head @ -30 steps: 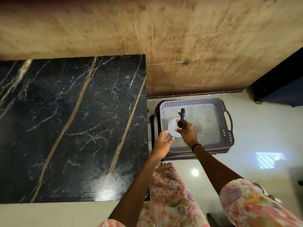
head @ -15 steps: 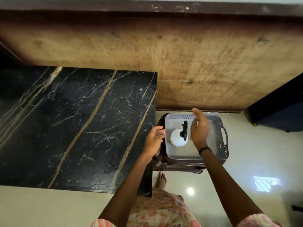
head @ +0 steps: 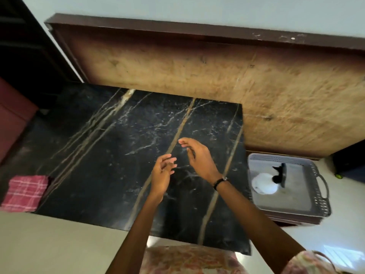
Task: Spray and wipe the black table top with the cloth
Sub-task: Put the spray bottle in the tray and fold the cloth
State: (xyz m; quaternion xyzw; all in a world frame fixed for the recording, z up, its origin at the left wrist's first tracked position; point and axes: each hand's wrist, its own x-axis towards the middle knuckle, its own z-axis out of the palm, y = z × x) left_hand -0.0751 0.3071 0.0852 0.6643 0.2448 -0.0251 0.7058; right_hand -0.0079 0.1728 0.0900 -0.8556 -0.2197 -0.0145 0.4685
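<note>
The black marble table top [head: 110, 159] with gold veins fills the middle of the view. A folded red checked cloth [head: 24, 192] lies on its left front corner. The white spray bottle [head: 265, 183] with a black trigger head lies in a grey plastic basket [head: 320, 196] to the right of the table. My left hand [head: 163, 176] and my right hand [head: 198, 157] hover over the table's right half, both empty with fingers apart. A dark band sits on my right wrist.
A large wooden board [head: 197, 76] leans against the wall behind the table. The basket rests on a dark stool [head: 296, 221] on the pale floor. A maroon seat [head: 11, 115] stands at the far left, and a dark cabinet [head: 349, 161] at the far right.
My right hand let go of the spray bottle, which stays in the basket. Both hands moved left from the basket to over the table. The view swung left, bringing the cloth into sight.
</note>
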